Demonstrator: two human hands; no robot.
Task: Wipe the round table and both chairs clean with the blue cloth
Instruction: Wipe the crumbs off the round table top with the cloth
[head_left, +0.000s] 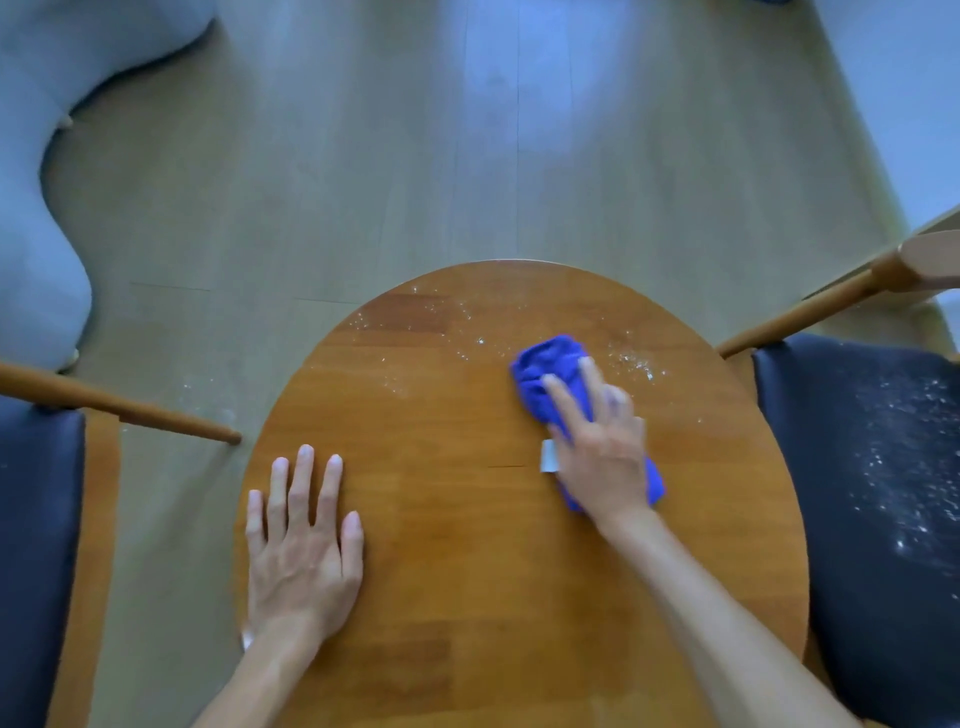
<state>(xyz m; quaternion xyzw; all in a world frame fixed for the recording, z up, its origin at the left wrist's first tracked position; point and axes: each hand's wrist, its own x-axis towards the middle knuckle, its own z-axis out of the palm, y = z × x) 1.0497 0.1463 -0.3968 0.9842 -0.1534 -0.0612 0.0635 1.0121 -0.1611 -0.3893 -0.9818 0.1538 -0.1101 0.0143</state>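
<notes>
Well within table (467, 545) rim, blue cloth (550, 364)

Left hand (304, 540) flat, fingers spread — right hand (602, 447) pressing down, fingers extended.

You look down on a pale wood-plank floor (363, 156); a curved grey upholstered sofa (36, 208) stands far left.

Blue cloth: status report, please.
Right hand presses blue cloth on round table; left hand flat on it. White specks on far edge, right chair seat.
</notes>
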